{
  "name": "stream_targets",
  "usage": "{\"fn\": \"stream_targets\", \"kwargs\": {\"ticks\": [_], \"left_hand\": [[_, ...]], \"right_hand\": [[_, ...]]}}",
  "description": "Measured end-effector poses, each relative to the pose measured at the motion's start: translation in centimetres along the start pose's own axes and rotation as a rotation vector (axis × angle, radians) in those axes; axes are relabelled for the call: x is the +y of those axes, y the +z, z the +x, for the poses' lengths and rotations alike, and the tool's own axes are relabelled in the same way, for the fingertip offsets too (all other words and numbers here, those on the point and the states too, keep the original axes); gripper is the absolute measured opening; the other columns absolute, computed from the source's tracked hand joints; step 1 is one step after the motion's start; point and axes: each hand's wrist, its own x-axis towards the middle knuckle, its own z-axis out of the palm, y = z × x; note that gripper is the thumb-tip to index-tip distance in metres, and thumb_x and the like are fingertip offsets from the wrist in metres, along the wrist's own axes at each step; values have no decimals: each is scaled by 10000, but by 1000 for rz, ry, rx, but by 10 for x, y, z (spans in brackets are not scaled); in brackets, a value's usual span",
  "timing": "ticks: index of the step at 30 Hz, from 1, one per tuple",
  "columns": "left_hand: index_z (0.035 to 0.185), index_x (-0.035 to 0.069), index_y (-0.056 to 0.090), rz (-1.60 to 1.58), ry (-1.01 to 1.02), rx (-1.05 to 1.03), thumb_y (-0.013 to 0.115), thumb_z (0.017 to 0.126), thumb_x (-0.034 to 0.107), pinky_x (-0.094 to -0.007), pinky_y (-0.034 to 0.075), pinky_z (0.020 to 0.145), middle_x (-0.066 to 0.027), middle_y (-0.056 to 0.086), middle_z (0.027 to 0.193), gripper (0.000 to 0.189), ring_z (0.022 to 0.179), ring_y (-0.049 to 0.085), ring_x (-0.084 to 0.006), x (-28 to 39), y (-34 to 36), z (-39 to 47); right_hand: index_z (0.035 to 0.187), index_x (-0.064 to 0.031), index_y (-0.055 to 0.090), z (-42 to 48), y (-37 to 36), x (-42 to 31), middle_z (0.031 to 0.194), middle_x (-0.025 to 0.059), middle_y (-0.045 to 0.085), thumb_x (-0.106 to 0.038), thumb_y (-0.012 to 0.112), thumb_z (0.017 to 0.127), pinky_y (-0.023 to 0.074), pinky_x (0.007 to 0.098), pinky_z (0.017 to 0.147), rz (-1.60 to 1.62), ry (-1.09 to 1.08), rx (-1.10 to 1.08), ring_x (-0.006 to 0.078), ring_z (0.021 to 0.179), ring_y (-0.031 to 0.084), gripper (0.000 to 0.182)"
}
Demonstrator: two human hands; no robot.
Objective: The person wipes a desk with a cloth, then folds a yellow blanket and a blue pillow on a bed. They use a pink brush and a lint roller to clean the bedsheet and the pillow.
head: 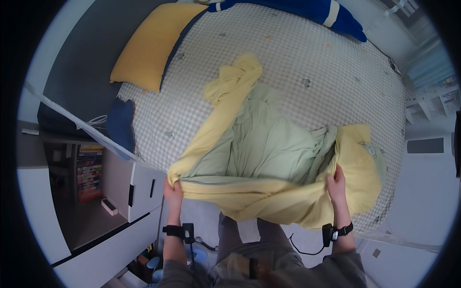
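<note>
A yellow and pale green quilt (266, 144) lies bunched on the bed, its near part lifted over the mattress edge. At its left corner, my left hand (173, 191) grips the yellow fabric. My right hand (336, 183) grasps the yellow side farther right, so the near edge hangs in folds between both hands. The green face shows in the middle, with yellow strips twisted along the left and draped at the right. Part of each hand's fingers is hidden by the cloth. Both wrists wear black straps with small devices.
A checked sheet (288, 57) covers the bed. On it lie a yellow pillow (155, 46) and a blue plush toy (302, 12). A dark blue cushion (120, 126) sits by the left edge. White drawers (144, 190) and a shelf with books (89, 172) stand left.
</note>
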Motion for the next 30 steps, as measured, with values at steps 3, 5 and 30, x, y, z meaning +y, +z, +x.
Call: {"fn": "stream_targets", "kwargs": {"ticks": [3, 5, 30], "left_hand": [[1135, -33, 498, 133, -24, -77, 551, 766, 41, -383, 438, 825, -203, 590, 969, 380, 920, 572, -323, -43, -33, -14], [1193, -54, 441, 281, 68, -131, 612, 744, 68, -420, 398, 891, -238, 520, 1081, 496, 998, 504, -388, -54, -34, -14], [1192, 58, 499, 170, 231, -685, 588, 822, 293, -415, 428, 849, -192, 602, 1042, 448, 990, 562, -335, 56, 145, 164]], "right_hand": [[1326, 17, 339, -7, 72, -97, 1106, 99, 544, 34, 433, 779, 461, 239, 714, 130, -21, -148, 133, 876, 564, 556], [1323, 27, 339, -32, 121, -143, 1139, 113, 523, 16, 453, 787, 455, 273, 768, 32, -82, -254, 166, 943, 552, 548], [1255, -161, 471, -92, 294, -8, 1354, 175, 360, -219, 648, 764, 373, 498, 954, -895, -531, -661, 329, 1250, 364, 526]]}}
